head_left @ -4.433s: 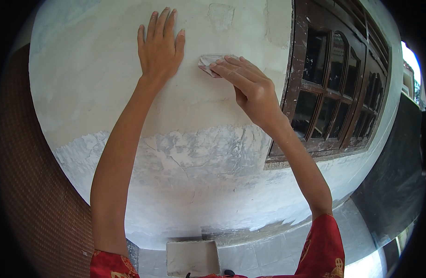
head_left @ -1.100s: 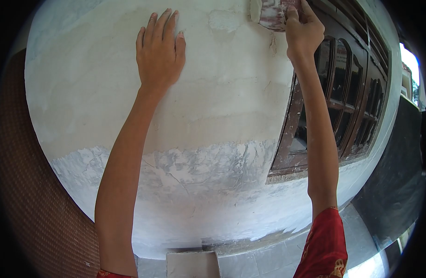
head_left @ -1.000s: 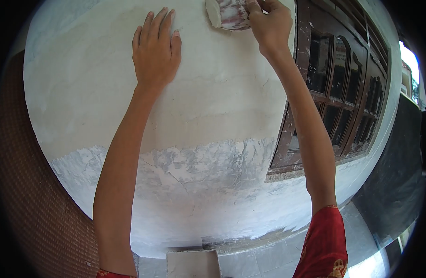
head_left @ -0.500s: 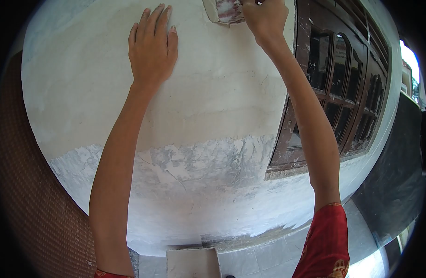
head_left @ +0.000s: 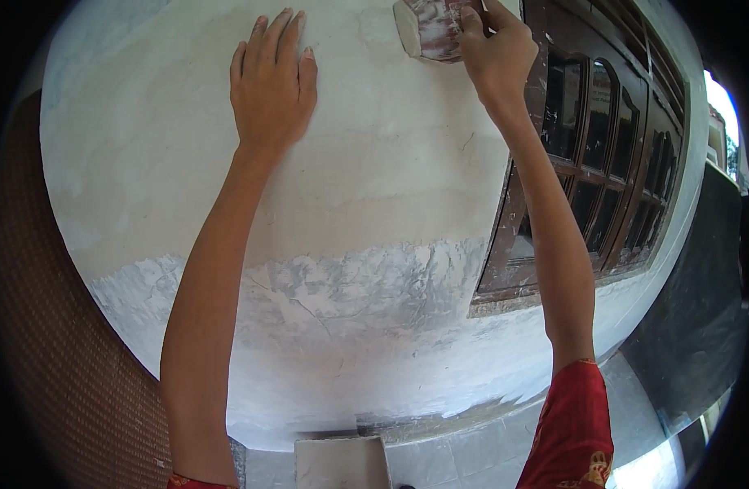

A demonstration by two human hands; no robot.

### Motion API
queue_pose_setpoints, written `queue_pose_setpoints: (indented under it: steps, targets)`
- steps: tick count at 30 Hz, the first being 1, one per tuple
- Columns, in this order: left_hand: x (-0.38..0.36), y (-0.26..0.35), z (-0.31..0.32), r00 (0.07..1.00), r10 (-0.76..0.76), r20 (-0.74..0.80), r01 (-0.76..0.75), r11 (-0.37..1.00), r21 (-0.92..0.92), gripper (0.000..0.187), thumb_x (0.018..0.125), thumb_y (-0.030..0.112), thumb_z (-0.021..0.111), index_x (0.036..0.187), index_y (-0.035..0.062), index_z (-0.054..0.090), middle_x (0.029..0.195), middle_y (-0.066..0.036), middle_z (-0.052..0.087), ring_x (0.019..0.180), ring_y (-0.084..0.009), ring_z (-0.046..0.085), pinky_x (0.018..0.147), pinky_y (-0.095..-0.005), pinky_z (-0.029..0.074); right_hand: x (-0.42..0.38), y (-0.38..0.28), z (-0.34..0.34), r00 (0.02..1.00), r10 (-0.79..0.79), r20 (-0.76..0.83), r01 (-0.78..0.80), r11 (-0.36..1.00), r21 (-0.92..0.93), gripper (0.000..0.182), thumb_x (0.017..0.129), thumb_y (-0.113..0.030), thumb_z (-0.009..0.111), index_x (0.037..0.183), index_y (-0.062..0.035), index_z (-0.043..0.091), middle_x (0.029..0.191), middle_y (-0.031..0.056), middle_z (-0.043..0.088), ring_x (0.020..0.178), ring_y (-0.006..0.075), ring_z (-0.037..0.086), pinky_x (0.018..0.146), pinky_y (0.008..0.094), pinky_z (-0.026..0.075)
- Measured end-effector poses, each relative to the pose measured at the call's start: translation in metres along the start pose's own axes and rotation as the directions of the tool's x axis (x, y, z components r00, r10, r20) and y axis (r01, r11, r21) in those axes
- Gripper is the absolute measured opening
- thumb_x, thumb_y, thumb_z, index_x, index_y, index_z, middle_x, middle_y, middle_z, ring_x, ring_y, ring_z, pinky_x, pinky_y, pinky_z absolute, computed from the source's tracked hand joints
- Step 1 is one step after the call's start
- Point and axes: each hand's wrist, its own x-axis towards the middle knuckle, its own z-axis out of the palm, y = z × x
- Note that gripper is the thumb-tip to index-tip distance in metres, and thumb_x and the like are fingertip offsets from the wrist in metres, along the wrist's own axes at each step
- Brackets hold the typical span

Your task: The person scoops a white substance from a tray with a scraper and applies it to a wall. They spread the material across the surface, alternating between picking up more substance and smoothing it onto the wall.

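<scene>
My left hand (head_left: 274,85) lies flat on the pale plastered wall (head_left: 366,163), fingers stretched upward. In my right hand (head_left: 500,59) is a wide putty scraper (head_left: 436,28), its reddish-brown face smeared with white. The scraper's pale left edge meets the wall near the top of view, and its upper part runs out of the frame. My right hand is just left of the window frame. Lower down, the smooth beige coat on the wall ends in a ragged line above a rougher grey-white band (head_left: 342,285).
A dark brown wooden window (head_left: 582,175) with glass panes borders the wall on the right. A beige box-like object (head_left: 342,464) stands below on the grey tiled floor (head_left: 464,456). Brown woven-looking surface (head_left: 72,326) lies at left; a dark sheet (head_left: 692,301) is at far right.
My right hand and the scraper have moved right and slightly down along the wall, closer to the window frame. My left hand stays flat in nearly the same spot.
</scene>
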Motion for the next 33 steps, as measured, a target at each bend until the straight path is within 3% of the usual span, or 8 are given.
queue_pose_setpoints:
  steps: [5, 15, 18, 22, 27, 30, 32, 33]
  targets:
    - [0.000, 0.003, 0.001, 1.000, -0.025, 0.001, 0.025, 1.000, 0.010, 0.045, 0.099, 0.023, 0.045, 0.142, 0.0122, 0.050, 0.146, -0.005, 0.050, 0.141, -0.0264, 0.039, 0.115, -0.0471, 0.027, 0.019, 0.001, -0.023, 0.979, -0.062, -0.194, 0.069, 0.997, 0.029, 0.034, 0.088, -0.001, 0.062, 0.122, 0.0032, 0.065, 0.095, 0.0233, 0.072, 0.081, 0.0203, 0.072, 0.072, 0.0301, 0.054]
    - [-0.002, 0.000, 0.003, 1.000, -0.021, -0.014, 0.021, 1.000, -0.004, 0.045, 0.099, 0.021, 0.047, 0.142, 0.0124, 0.050, 0.146, -0.005, 0.050, 0.140, -0.0270, 0.039, 0.115, -0.0470, 0.027, 0.023, 0.002, -0.010, 0.999, 0.047, -0.022, -0.048, 0.997, -0.052, 0.036, 0.087, -0.003, 0.064, 0.123, 0.0018, 0.065, 0.093, 0.0228, 0.073, 0.079, 0.0174, 0.070, 0.070, 0.0284, 0.052]
    - [-0.002, 0.002, 0.001, 1.000, -0.025, -0.007, 0.025, 1.000, 0.012, 0.045, 0.099, 0.022, 0.047, 0.142, 0.0126, 0.050, 0.146, -0.005, 0.050, 0.140, -0.0269, 0.039, 0.115, -0.0472, 0.027, 0.031, 0.015, -0.020, 0.980, -0.058, -0.193, 0.079, 0.992, 0.101, 0.039, 0.088, -0.004, 0.065, 0.126, 0.0016, 0.063, 0.090, 0.0196, 0.074, 0.074, 0.0150, 0.068, 0.068, 0.0286, 0.051]
    - [-0.002, 0.001, 0.002, 1.000, -0.026, -0.005, 0.026, 1.000, -0.004, 0.045, 0.099, 0.022, 0.047, 0.143, 0.0130, 0.049, 0.146, -0.005, 0.050, 0.141, -0.0265, 0.039, 0.116, -0.0475, 0.027, 0.019, 0.007, -0.004, 0.998, 0.058, -0.026, -0.058, 0.998, -0.001, 0.040, 0.090, -0.005, 0.062, 0.129, 0.0006, 0.062, 0.086, 0.0157, 0.073, 0.071, 0.0124, 0.064, 0.066, 0.0300, 0.051]
    - [-0.002, 0.002, 0.002, 1.000, -0.023, -0.006, 0.023, 0.999, 0.026, 0.045, 0.099, 0.022, 0.046, 0.143, 0.0130, 0.049, 0.146, -0.005, 0.049, 0.141, -0.0264, 0.038, 0.115, -0.0473, 0.027, 0.020, -0.001, -0.022, 0.961, 0.252, -0.110, -0.243, 0.966, 0.088, 0.040, 0.091, -0.002, 0.059, 0.131, 0.0013, 0.060, 0.092, 0.0139, 0.074, 0.073, 0.0116, 0.064, 0.067, 0.0263, 0.050]
    - [-0.002, 0.003, 0.002, 0.999, -0.033, 0.000, 0.033, 0.999, 0.031, 0.045, 0.099, 0.022, 0.045, 0.143, 0.0126, 0.049, 0.146, -0.005, 0.049, 0.141, -0.0265, 0.038, 0.115, -0.0472, 0.027, 0.031, 0.026, -0.022, 0.974, 0.123, -0.189, -0.078, 0.969, 0.234, 0.039, 0.093, -0.001, 0.058, 0.132, 0.0027, 0.059, 0.092, 0.0118, 0.073, 0.073, 0.0095, 0.062, 0.066, 0.0237, 0.049]
    - [-0.003, 0.002, 0.000, 0.999, -0.033, 0.008, 0.033, 0.999, 0.023, 0.045, 0.099, 0.022, 0.045, 0.143, 0.0125, 0.049, 0.146, -0.005, 0.049, 0.141, -0.0265, 0.038, 0.115, -0.0472, 0.027, 0.020, -0.009, -0.016, 0.960, 0.281, 0.001, -0.275, 0.939, 0.206, 0.039, 0.093, -0.001, 0.058, 0.131, 0.0039, 0.059, 0.089, 0.0102, 0.073, 0.075, 0.0101, 0.062, 0.066, 0.0251, 0.049]
    - [-0.002, 0.000, 0.001, 1.000, -0.027, 0.006, 0.027, 1.000, 0.006, 0.045, 0.099, 0.022, 0.045, 0.143, 0.0124, 0.049, 0.146, -0.005, 0.049, 0.141, -0.0264, 0.038, 0.115, -0.0471, 0.027, 0.015, -0.008, -0.002, 0.975, 0.220, 0.026, -0.221, 0.957, 0.186, 0.039, 0.093, 0.000, 0.057, 0.132, 0.0038, 0.058, 0.089, 0.0098, 0.073, 0.074, 0.0101, 0.062, 0.065, 0.0253, 0.049]
